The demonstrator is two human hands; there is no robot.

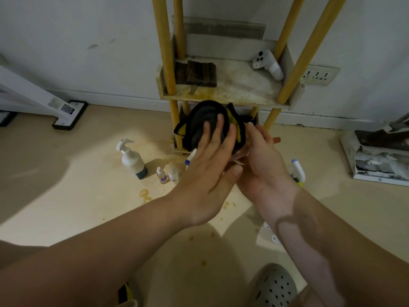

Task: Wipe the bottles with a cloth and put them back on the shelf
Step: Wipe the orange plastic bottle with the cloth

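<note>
My left hand (210, 165) holds a black cloth with yellow patches (205, 122), fingers laid over it and thumb underneath. The cloth is pressed around a clear, pinkish bottle (240, 155) that is mostly hidden. My right hand (263, 160) grips that bottle from the right. Both hands are in front of the lower tier of the yellow-posted shelf (223, 97). On the floor stand a white pump bottle (131, 159), two small bottles (161, 175) (173, 177), a white and blue bottle (190, 160) and a spray bottle (298, 171).
On the stained shelf tier lie a white controller (269, 64) and a dark folded cloth (200, 73). A wall socket (318, 75) sits right of the shelf. A white stand base (68, 114) is at left, a dirty box (376, 160) at right, my grey clog (274, 286) below.
</note>
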